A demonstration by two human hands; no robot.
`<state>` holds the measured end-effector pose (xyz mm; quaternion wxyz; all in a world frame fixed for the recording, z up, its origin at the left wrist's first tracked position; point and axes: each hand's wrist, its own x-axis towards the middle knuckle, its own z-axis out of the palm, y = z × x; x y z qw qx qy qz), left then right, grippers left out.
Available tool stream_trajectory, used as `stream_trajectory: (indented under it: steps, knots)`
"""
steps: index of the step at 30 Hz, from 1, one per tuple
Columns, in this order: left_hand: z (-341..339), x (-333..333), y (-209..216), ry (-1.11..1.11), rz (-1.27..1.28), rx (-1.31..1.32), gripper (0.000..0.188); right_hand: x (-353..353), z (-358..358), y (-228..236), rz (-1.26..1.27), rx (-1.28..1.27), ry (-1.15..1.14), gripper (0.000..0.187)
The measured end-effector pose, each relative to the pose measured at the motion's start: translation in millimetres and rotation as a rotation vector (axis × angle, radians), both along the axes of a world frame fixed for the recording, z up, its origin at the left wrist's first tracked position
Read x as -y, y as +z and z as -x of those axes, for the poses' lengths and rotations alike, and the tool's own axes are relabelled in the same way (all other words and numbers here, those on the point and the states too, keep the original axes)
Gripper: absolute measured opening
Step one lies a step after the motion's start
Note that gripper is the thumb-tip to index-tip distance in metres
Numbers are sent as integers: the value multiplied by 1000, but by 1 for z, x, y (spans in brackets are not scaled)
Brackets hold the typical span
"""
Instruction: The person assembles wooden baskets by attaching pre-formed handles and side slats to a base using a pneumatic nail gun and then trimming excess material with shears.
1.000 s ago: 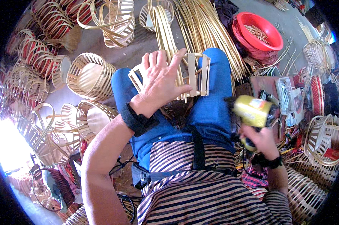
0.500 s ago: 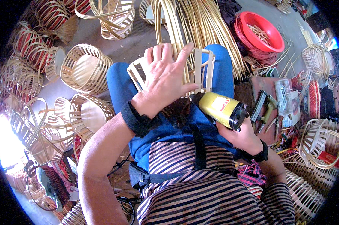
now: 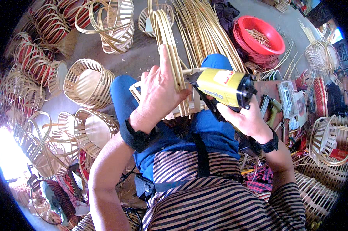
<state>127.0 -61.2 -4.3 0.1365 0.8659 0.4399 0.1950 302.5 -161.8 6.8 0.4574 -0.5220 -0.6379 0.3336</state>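
A slatted wooden basket [image 3: 197,106] rests between my knees, largely hidden by my hands and the tool. Several pale bent strips form its tall handle [image 3: 168,48], rising away from me along the basket's side. My left hand [image 3: 153,94] grips the handle strips low down, thumb across them and index finger stretched along their left edge. The other left fingers curl over the basket's left side. In my right hand [image 3: 243,121] is a yellow-green and black nail gun [image 3: 219,86], its body over the basket's right rim. The nail gun's nose is hard to make out.
Finished slatted baskets [image 3: 91,82] stand on the left. A bundle of long thin canes [image 3: 204,32] lies ahead. Beyond my right knee are a red basin [image 3: 264,34] holding short sticks, a second nail gun [image 3: 272,109] and a clear tray [image 3: 287,100] of fasteners.
The nail gun has moved up and away from me, over the basket's right rim. My left hand has shifted slightly left, its thumb now across the handle strips. The view has tilted a little.
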Motion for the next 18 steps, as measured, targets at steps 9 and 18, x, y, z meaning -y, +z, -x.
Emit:
stream_trajectory:
  steps: [9,18]
  knots:
    - [3,-1,-2,-28,-29,-32,105,-13,8,-1,-97,77,25,24]
    - [24,-20,13,67,188,93,91,74,-84,-55,530,-81,-680,36]
